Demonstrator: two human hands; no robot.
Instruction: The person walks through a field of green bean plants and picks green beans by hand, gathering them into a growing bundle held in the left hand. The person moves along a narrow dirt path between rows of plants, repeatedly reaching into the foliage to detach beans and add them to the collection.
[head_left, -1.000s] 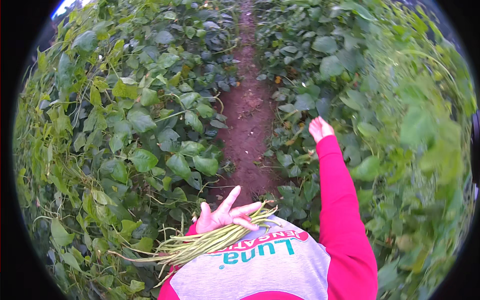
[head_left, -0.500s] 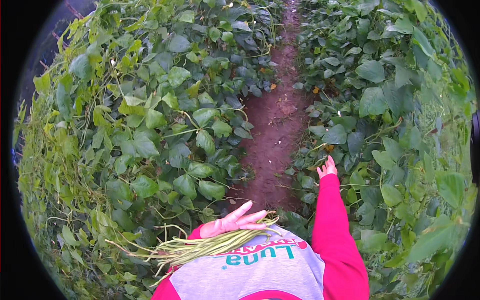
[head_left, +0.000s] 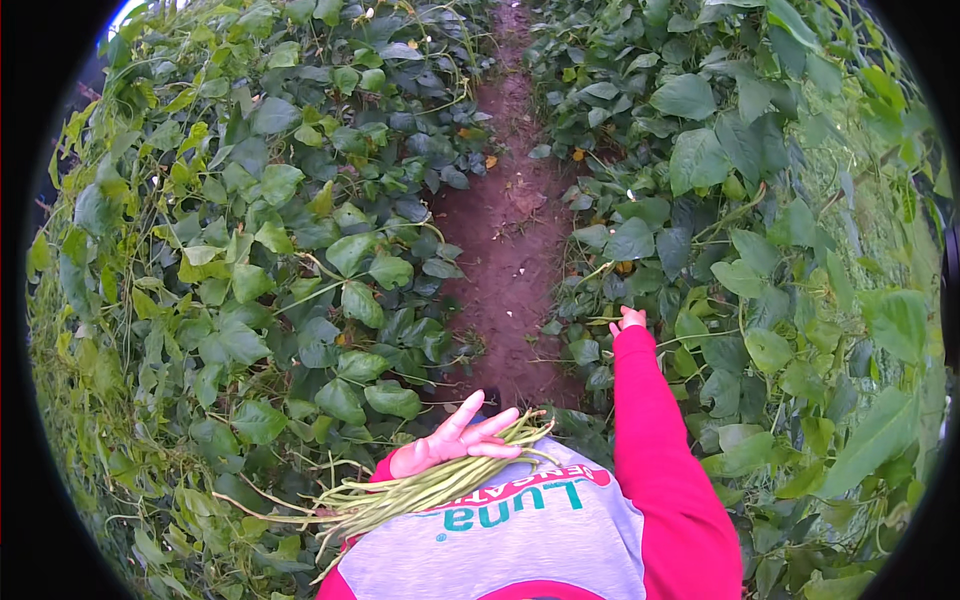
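A bunch of long green beans lies slantwise across my chest. My left hand keeps it pressed there, fingers stretched out over the top and the wrist bent inward. Thin stalk ends stick out past my left forearm. On the right, my outstretched arm puts my right hand among the leaves beside the path. Its thumb and fingers look a little apart, close to a thin pale green stem or pod. The leaves partly hide the fingertips, and I see nothing held there.
Dense bean plants climb on my left, and another leafy row rises close on my right. Between them a narrow brown dirt path runs straight ahead. A few yellowed leaves hang low near my right hand.
My right hand has shifted slightly left, its fingers less spread and nearer the thin stem or pod. The view has moved so the plants and path sit further left. My left hand still presses the beans.
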